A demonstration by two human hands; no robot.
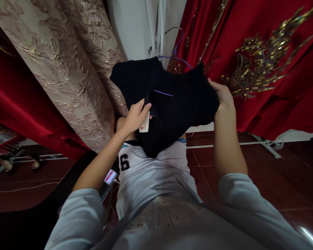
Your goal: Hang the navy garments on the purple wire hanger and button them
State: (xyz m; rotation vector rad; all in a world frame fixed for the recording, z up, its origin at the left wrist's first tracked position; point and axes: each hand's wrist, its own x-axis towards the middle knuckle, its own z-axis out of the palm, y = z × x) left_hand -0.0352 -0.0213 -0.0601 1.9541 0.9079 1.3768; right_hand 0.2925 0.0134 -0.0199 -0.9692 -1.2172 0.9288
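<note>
I hold a black garment [177, 100] up in front of me on a purple hanger [176, 55], whose hook shows above it and whose bar shows through the neck opening. My left hand [137, 116] is closed on the garment's neck edge beside a white tag [144, 123] with red print. My right hand [223, 93] grips the garment's right shoulder edge. The garment's lower part hangs over my lap, which is covered by white shorts [148, 173] with a black number.
A beige embroidered fabric [67, 69] hangs at left, with red velvet [13, 100] beside it. A red gown with gold sequin work [271, 59] hangs at right. Dark red floor tiles [276, 173] lie below. A phone [110, 176] rests by my left knee.
</note>
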